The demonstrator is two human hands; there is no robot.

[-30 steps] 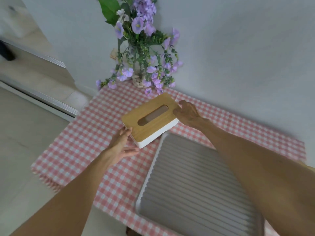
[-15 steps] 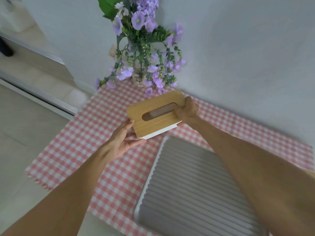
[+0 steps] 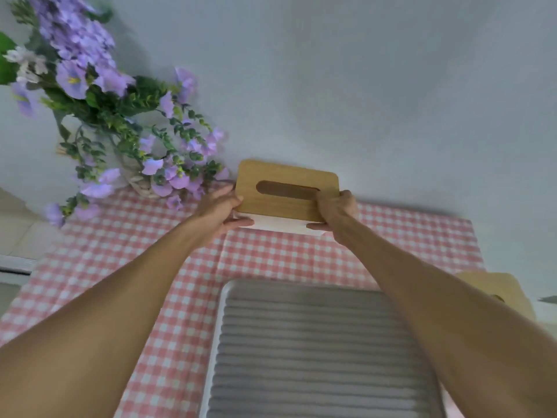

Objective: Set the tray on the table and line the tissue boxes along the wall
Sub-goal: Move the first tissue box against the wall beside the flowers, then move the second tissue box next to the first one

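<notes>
A tissue box (image 3: 286,191) with a white body and a wooden slotted lid is at the back of the table, against the grey wall. My left hand (image 3: 221,211) grips its left end and my right hand (image 3: 336,211) grips its right end. The lid tilts towards me. Nearer to me, a grey ribbed tray (image 3: 316,351) with a white rim lies on the pink checked tablecloth (image 3: 120,267), between my forearms. Part of a second wooden-lidded tissue box (image 3: 494,289) shows at the right, behind my right forearm.
A wicker vase of purple flowers (image 3: 120,131) stands at the table's back left corner, just left of the held box. The grey wall (image 3: 361,86) runs along the back. Floor lies beyond the table's left edge.
Both hands carried the tissue box away from me and to the right, from above the tray's corner to the wall beside the flowers. The view shifted towards the wall.
</notes>
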